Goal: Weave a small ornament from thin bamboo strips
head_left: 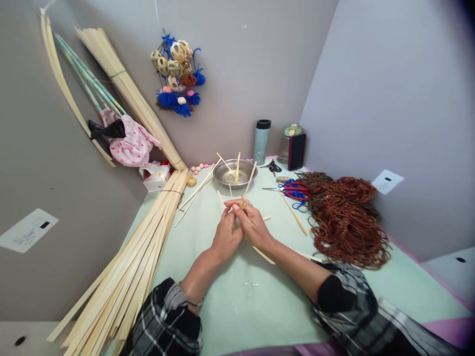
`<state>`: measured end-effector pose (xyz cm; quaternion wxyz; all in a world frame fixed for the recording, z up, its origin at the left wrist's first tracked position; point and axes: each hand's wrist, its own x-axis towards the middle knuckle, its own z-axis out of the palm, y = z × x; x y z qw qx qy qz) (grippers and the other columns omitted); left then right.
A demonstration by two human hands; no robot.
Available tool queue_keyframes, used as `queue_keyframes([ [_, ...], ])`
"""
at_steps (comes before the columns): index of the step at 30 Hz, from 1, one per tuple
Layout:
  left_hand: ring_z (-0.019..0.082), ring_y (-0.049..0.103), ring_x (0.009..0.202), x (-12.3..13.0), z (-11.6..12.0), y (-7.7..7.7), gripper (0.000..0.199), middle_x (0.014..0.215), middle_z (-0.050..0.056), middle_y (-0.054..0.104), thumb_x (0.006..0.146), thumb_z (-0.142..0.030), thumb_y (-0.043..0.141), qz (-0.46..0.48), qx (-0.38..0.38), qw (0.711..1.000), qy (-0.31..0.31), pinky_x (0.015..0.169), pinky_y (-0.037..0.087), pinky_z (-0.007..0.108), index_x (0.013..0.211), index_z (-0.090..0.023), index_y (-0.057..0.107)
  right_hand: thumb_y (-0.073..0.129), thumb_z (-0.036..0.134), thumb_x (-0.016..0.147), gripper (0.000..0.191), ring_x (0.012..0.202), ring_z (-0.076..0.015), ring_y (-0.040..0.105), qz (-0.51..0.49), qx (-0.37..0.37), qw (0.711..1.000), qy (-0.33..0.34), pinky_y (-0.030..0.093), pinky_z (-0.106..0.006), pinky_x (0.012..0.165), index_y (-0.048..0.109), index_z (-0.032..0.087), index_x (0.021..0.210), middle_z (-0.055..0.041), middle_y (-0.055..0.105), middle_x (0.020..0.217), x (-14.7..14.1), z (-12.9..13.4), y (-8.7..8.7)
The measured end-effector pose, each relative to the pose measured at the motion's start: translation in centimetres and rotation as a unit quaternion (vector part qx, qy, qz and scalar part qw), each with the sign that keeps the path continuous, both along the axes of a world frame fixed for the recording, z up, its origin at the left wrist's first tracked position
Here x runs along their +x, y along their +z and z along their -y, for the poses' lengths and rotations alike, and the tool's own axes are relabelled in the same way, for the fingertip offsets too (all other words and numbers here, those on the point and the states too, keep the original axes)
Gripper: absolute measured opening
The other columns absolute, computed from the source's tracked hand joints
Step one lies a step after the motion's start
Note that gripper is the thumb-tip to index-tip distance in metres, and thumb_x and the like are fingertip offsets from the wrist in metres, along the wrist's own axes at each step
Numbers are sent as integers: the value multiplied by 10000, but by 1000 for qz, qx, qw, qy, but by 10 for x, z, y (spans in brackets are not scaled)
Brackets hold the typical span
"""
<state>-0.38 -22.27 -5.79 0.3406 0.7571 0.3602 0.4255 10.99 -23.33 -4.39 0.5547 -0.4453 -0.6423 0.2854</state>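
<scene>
My left hand (228,232) and my right hand (254,222) meet over the middle of the table, fingers closed around thin pale bamboo strips (249,179). The strip ends stick out on several sides: up toward the bowl, to the right, and one below my right wrist. Where the strips cross is mostly hidden by my fingers. Just beyond my hands stands a round metal bowl (218,179) with a few strip ends in it. More thin strips (196,194) lie to the left of the bowl, and a single strip (295,215) lies to the right.
Long bundled bamboo slats (148,247) cover the left side. Red-handled scissors (297,191), small black scissors (273,167) and a heap of brown cord (345,232) lie right. A tumbler (261,143), a bottle (284,148) and a phone (297,152) stand behind. Woven balls (174,66) hang on the wall.
</scene>
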Motion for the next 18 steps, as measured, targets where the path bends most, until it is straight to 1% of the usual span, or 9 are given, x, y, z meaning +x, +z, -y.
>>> queue_keyframes([
  [4,268,643,1113,-1,3,1,298,1187,90,704,901,-274,541,-12,-29,999,27,1004,492,444,1177,-222,641,449,444,1005,350,1104,-236,631,19,-22,1000,0,458,-420,1023,695,201,1061,-88,706,1106,1,0,1],
  [6,255,662,1030,-4,3,3,259,1168,89,702,905,-299,551,-12,-38,998,41,930,515,410,1129,-218,654,458,437,1000,341,1142,-242,616,35,-21,999,0,466,-425,1021,668,202,1131,-97,691,1159,2,0,1],
  [9,229,665,968,-13,-2,11,194,1063,71,718,928,-340,543,26,-33,998,55,879,511,361,1005,-214,668,496,431,987,403,1238,-252,562,66,25,997,-25,455,-446,1054,558,220,1325,-117,621,1306,4,3,7],
  [11,219,662,971,-23,-9,18,201,1022,61,724,936,-362,543,75,-35,993,89,871,499,339,979,-210,668,513,400,984,436,1284,-266,527,87,89,990,-59,425,-477,1089,505,232,1386,-128,582,1363,7,10,14],
  [13,216,658,983,-35,-17,24,201,1031,62,728,933,-352,542,123,-28,981,146,887,483,336,966,-199,667,512,343,984,369,1244,-280,552,106,163,978,-81,435,-497,1067,549,238,1336,-131,613,1316,9,20,21],
  [15,214,657,1007,-45,-23,29,157,1010,56,735,912,-317,553,187,-15,962,198,928,462,339,937,-191,644,515,297,979,229,1077,-273,628,140,218,964,-54,498,-467,956,643,247,1162,-116,690,1120,9,28,25],
  [16,211,659,1011,-49,-25,31,131,991,51,738,900,-295,555,220,-14,951,215,943,455,340,928,-191,628,519,288,977,176,978,-261,648,161,226,960,-30,519,-444,890,670,248,1056,-103,703,1004,8,30,25],
  [17,207,661,1013,-52,-27,32,109,971,45,738,889,-277,555,250,-15,941,228,952,450,339,923,-191,615,525,293,977,159,897,-246,652,180,217,959,-7,528,-421,834,676,243,972,-91,697,915,7,31,24],
  [18,204,665,1010,-53,-27,33,98,956,41,736,880,-264,553,275,-19,932,234,957,449,340,920,-192,605,530,309,980,167,845,-230,650,191,191,963,10,532,-401,798,672,235,931,-83,684,875,5,30,21],
])
